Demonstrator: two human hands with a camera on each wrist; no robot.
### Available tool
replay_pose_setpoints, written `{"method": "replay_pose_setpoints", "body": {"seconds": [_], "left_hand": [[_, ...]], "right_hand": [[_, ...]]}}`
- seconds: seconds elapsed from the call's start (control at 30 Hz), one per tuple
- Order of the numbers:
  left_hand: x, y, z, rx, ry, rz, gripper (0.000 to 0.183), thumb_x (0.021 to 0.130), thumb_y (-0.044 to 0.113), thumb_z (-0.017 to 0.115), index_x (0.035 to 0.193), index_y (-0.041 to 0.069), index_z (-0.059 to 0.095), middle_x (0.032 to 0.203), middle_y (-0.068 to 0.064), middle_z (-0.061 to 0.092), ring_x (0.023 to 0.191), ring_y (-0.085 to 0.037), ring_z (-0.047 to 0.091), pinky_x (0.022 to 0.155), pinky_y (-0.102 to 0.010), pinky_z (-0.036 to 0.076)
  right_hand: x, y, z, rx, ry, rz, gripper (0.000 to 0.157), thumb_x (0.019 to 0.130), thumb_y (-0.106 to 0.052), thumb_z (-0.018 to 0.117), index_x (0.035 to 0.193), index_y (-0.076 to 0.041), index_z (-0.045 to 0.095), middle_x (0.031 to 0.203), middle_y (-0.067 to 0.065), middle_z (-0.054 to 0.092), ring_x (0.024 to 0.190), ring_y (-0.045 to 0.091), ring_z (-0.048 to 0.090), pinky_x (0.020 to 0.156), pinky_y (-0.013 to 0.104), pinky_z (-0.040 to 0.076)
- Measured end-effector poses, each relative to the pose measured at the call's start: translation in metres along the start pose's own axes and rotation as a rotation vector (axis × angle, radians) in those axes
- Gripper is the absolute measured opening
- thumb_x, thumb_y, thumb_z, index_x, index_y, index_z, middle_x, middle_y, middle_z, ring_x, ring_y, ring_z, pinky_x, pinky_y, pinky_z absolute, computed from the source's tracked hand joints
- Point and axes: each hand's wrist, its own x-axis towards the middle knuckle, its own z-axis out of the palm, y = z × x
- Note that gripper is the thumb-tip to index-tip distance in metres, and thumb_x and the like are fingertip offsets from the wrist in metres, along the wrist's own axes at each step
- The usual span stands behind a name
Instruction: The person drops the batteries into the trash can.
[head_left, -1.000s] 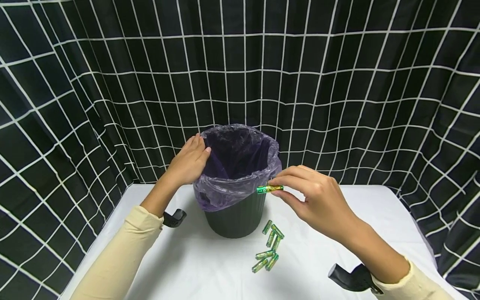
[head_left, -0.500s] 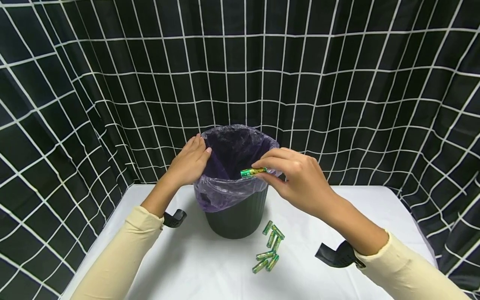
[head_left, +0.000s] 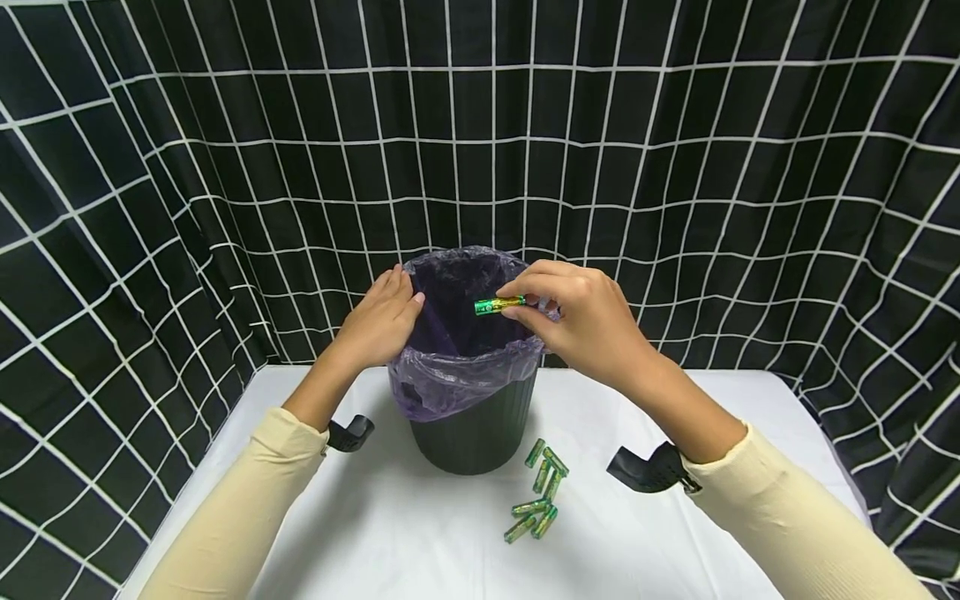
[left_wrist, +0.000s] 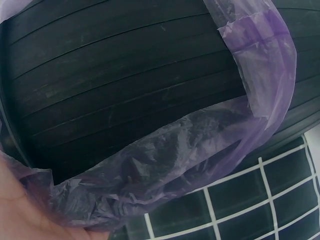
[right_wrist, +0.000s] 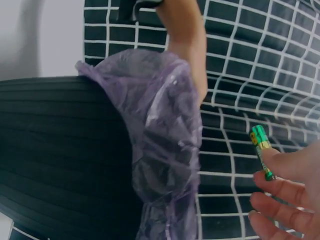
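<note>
A green-and-gold battery [head_left: 499,306] is pinched between the thumb and fingers of my right hand [head_left: 581,310], over the mouth of a dark bin [head_left: 472,433]. Seen from the right wrist, the battery [right_wrist: 261,150] sticks out from the fingertips, clear of the bag's edge. My left hand [head_left: 381,321] rests on the bin's left rim, fingers extended, touching the purple plastic bag [head_left: 457,383] that lines it and folds over the outside. In the left wrist view, part of that hand [left_wrist: 25,210] lies against the bag [left_wrist: 170,150].
Several more green batteries [head_left: 542,492] lie loosely grouped on the white tablecloth [head_left: 420,533], in front of the bin and to its right. A black curtain with a white grid [head_left: 480,125] surrounds the table at the back and sides. Black wrist mounts [head_left: 647,468] jut from the sleeves.
My right hand has carried the battery left and upward, from beside the bin's right front rim to above its opening. The left hand and the batteries on the table stay put.
</note>
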Motion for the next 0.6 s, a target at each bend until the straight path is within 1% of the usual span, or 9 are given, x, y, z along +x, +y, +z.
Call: {"method": "replay_pose_setpoints", "body": {"seconds": [0.13,0.33,0.5,0.6], "left_hand": [[0.001,0.001,-0.001,0.007,0.000,-0.002,0.064,0.111,0.035,0.019,0.157,-0.009,0.016,0.167,-0.021,0.008,0.156,-0.029,0.000,0.127,-0.037,0.001],[0.002,0.002,-0.001,0.031,0.000,0.012,0.064,0.111,0.034,0.020,0.156,-0.011,0.018,0.166,-0.024,0.010,0.156,-0.031,0.003,0.127,-0.038,0.002],[0.001,0.001,-0.001,0.057,0.007,0.026,0.063,0.111,0.032,0.020,0.155,-0.012,0.019,0.166,-0.025,0.012,0.156,-0.033,0.004,0.127,-0.039,0.003],[0.001,0.001,-0.001,0.066,0.009,0.029,0.063,0.111,0.032,0.021,0.155,-0.012,0.019,0.166,-0.026,0.012,0.156,-0.033,0.004,0.127,-0.039,0.003]], "right_hand": [[0.004,0.011,0.007,-0.008,-0.023,0.033,0.015,0.083,-0.007,0.084,0.098,-0.010,0.080,0.091,-0.003,0.074,0.075,0.009,0.062,0.061,0.028,0.050],[0.008,0.027,0.020,-0.048,-0.071,0.093,0.014,0.084,-0.010,0.083,0.098,-0.012,0.081,0.089,-0.003,0.074,0.073,0.011,0.062,0.057,0.030,0.047],[0.010,0.036,0.029,-0.058,-0.122,0.138,0.012,0.086,-0.012,0.082,0.099,-0.013,0.081,0.086,-0.004,0.071,0.072,0.011,0.059,0.056,0.031,0.045],[0.009,0.040,0.034,-0.062,-0.144,0.159,0.012,0.087,-0.013,0.082,0.099,-0.013,0.081,0.084,-0.004,0.069,0.072,0.013,0.059,0.057,0.032,0.045]]}}
